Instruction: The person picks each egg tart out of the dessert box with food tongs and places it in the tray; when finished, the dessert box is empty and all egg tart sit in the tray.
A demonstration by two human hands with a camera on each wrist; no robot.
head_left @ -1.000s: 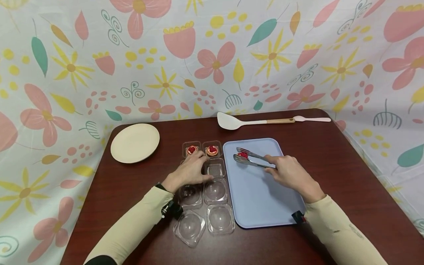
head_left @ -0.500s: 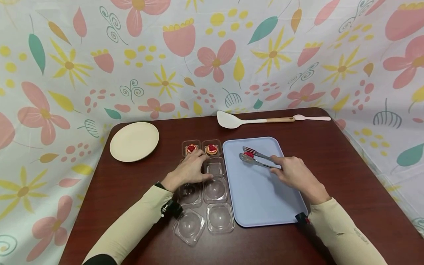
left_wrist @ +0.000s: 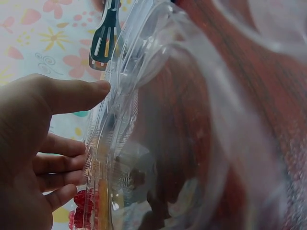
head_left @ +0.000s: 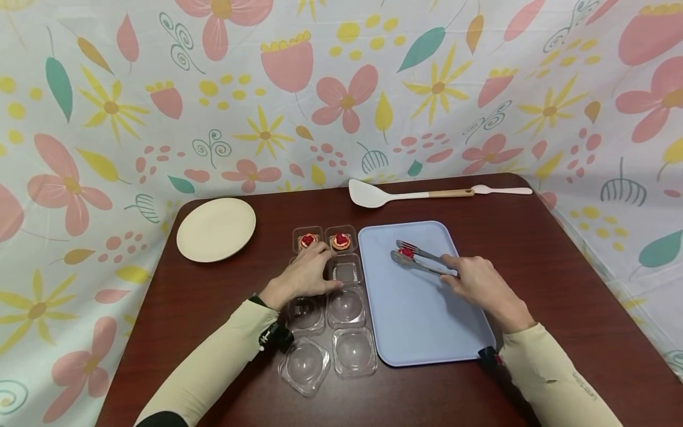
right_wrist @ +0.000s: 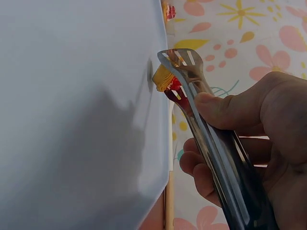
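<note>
My right hand (head_left: 482,287) grips metal tongs (head_left: 427,268) over the blue tray (head_left: 421,326). Between the tong tips is a small tart (right_wrist: 163,79) with a red topping, close to the tray surface; whether it touches the tray I cannot tell. Left of the tray, my left hand (head_left: 304,276) rests over clear plastic clamshell boxes, its fingers and thumb spread at their edges. Part of the box under that hand is hidden. Behind it, a left tart (head_left: 308,240) and a right tart (head_left: 340,241) sit in clear compartments. A domed lid (head_left: 347,306) lies open in front.
More domed lids (head_left: 354,351) lie toward the front edge of the dark wooden table (head_left: 240,373). A cream plate (head_left: 216,230) stands at the back left. Along the back lie a white spatula (head_left: 368,194) with a wooden handle and a pale pink utensil (head_left: 504,191). Floral cloth hangs behind.
My right hand has drawn the tongs and the tart a little to the right over the tray. The left hand stays in the same place.
</note>
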